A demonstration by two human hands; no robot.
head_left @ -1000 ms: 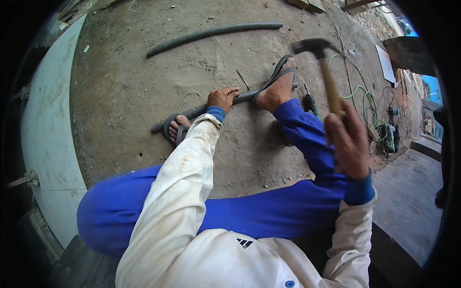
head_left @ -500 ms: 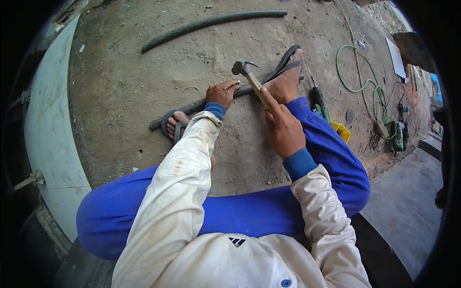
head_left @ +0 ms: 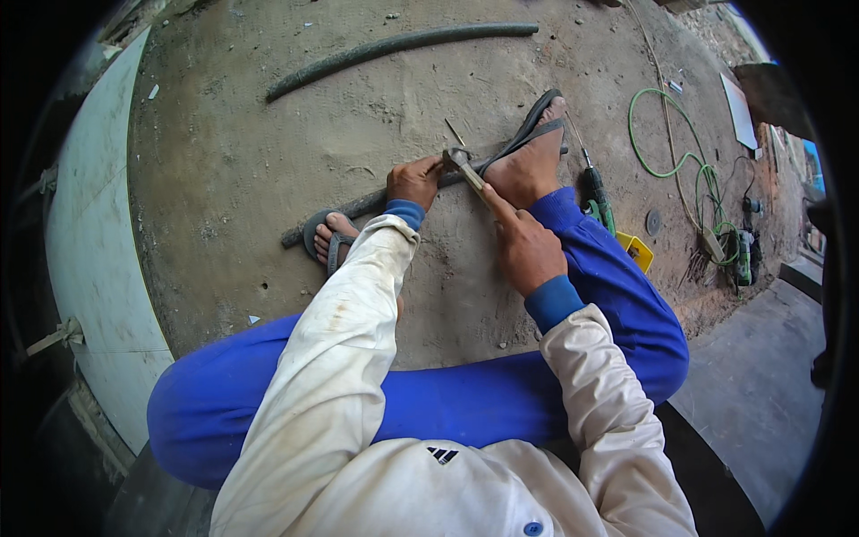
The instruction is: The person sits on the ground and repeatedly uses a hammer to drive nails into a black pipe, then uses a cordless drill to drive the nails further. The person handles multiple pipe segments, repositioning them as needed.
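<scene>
My right hand [head_left: 530, 251] is wrapped round the wooden handle of a claw hammer [head_left: 458, 161]. The hammer's metal head is down at a dark grey pipe [head_left: 367, 205], right by the fingertips of my left hand [head_left: 414, 183]. Those fingers are closed in a pinch over the pipe; what they hold is hidden by the hammer head and the fingers. The pipe lies across the ground, with my sandalled feet [head_left: 528, 166] at both ends of it. A thin metal rod [head_left: 455, 132] shows just beyond the hammer head; I cannot tell whether it lies or stands.
A second dark pipe [head_left: 403, 54] lies farther off on the dirt. Right of my foot are a green drill [head_left: 597, 190], a yellow container [head_left: 634, 251], a grey disc [head_left: 652, 221] and a green cable [head_left: 632, 125]. A pale panel [head_left: 98, 242] borders the left.
The hammer head has come down from above the pipe to my left fingertips. The thin rod, formerly out of sight, now shows behind it. My left hand has barely moved.
</scene>
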